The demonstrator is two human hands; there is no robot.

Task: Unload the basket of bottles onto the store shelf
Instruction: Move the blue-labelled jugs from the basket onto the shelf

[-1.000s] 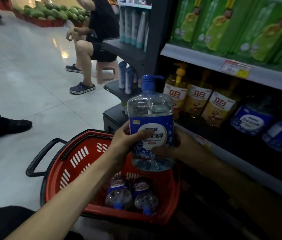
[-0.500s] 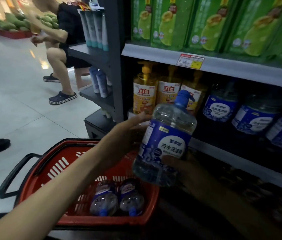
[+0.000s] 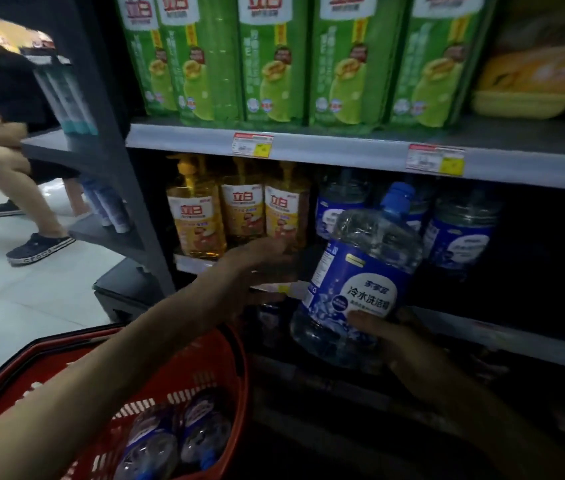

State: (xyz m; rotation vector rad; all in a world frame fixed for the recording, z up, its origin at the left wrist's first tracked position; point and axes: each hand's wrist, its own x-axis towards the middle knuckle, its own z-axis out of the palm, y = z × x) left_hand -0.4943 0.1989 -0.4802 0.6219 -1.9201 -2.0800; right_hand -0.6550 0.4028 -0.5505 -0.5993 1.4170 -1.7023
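- My right hand [image 3: 390,339] grips a clear bottle [image 3: 360,278] low down, with the thumb lying on the bottom edge of its blue label and the rest of the hand wrapped under it.
- My left hand [image 3: 256,268] is off the bottle, fingers stretched out and holding nothing. It reaches toward the front of the shelf [image 3: 502,337], just below the yellow bottles [image 3: 243,213]. It is blurred, and I cannot tell whether it touches anything there.
- The bottle is in the air in front of the shelf, tilted so that its blue cap [image 3: 397,199] leans up and to the right. It is not yet standing on the shelf.
- Behind it on that shelf stand blue-label bottles [image 3: 457,233] of the same kind, to the right of the three yellow ones.
- The red basket [image 3: 229,368] sits low at my left, beneath my left forearm. Two more bottles [image 3: 156,445] lie on their sides in it, side by side, caps toward me.
- The upper board [image 3: 343,152] carries a row of tall green packs [image 3: 274,60] and has two price tags [image 3: 253,144] on its front edge.
- At far left a person [image 3: 14,109] sits beside the end of the shelving, with dark shoes on the pale tiled floor [image 3: 14,306].
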